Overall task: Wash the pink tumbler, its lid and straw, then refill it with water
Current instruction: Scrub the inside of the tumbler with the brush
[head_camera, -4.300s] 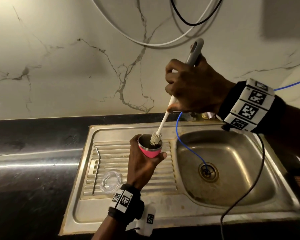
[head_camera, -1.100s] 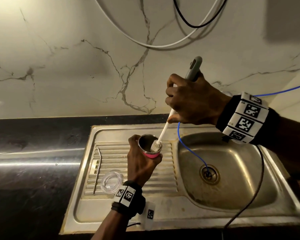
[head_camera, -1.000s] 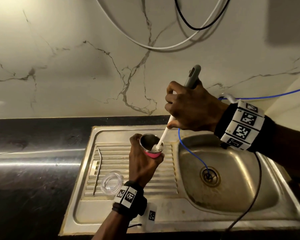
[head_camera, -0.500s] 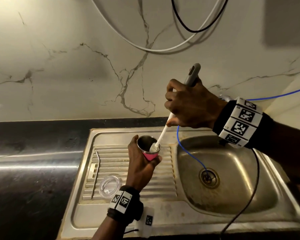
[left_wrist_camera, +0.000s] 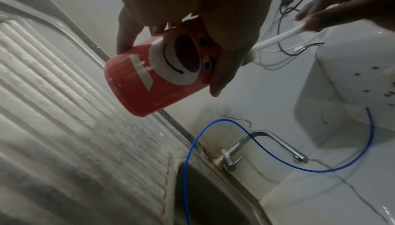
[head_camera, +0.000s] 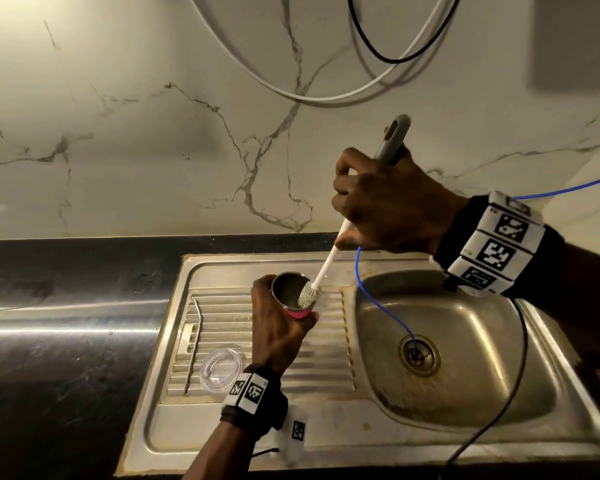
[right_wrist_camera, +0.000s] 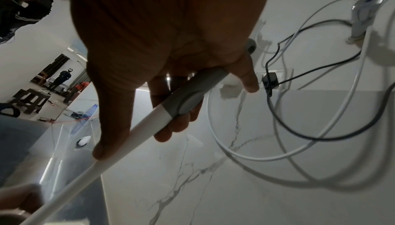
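gripping the pink tumbler (head_camera: pixel 296 311) round its body, the left hand (head_camera: pixel 278 327) holds it tilted above the ribbed drainboard (head_camera: pixel 326 344) of the steel sink (head_camera: pixel 465 341), fingers and thumb wrapped closed on the wall. it looks like a rigid metal-lined cup, light when empty, and the smooth printed shell (left_wrist_camera: pixel 158 75) would likely be slippery when wet, so a full wrap at mid-body is the safer hold, not the rim. the right hand (head_camera: pixel 388 202) is closed in a fist round the grey grip of the bottle brush (head_camera: pixel 326 265), its white bristle head resting at the tumbler's mouth. the clear lid (head_camera: pixel 221 372) and bent metal straw (head_camera: pixel 194 344) lie on the drainboard, just beside each other, neither in hand.
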Tool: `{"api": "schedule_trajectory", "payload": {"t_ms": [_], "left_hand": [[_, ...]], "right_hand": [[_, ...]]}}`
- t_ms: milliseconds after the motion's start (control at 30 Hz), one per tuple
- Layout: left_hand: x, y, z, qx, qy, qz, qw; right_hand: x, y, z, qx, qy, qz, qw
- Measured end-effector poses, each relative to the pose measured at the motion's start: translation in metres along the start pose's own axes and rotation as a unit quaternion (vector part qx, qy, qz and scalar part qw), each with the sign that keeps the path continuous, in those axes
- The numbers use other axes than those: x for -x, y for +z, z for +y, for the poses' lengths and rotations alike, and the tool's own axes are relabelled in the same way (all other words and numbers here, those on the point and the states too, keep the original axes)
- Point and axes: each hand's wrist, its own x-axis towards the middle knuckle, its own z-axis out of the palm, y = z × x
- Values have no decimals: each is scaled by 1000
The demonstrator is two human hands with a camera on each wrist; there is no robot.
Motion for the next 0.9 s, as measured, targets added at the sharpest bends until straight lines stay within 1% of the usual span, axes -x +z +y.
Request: {"api": "schedule_trajectory", "payload": {"t_ms": [133, 233, 367, 433, 533, 600, 767, 900], "left_hand": [[1, -2, -4, 3, -4, 0, 1000], [0, 3, 4, 8, 16, 0, 1000], [0, 9, 13, 11, 21, -3, 1000], [1, 10, 12, 13, 20, -3, 1000], [2, 9, 8, 14, 2, -7, 1000], [1, 9, 8, 17, -15, -1, 1000], [-4, 12, 12, 15, -16, 0, 1000], [-5, 13, 21, 20, -11, -7, 1000]], "right_hand": [[1, -4, 3, 12, -4, 1, 1000], [1, 2, -10, -3, -6, -22, 1000], [1, 14, -30, -18, -22, -41, 999], [1, 15, -31, -11, -24, -46, 999], [2, 6, -24, -16, -18, -32, 999], [2, -1, -20, -1, -19, -25, 1000], [0, -4, -23, 27, -26, -5, 999], [2, 5, -31, 4, -29, 8, 1000]]}}
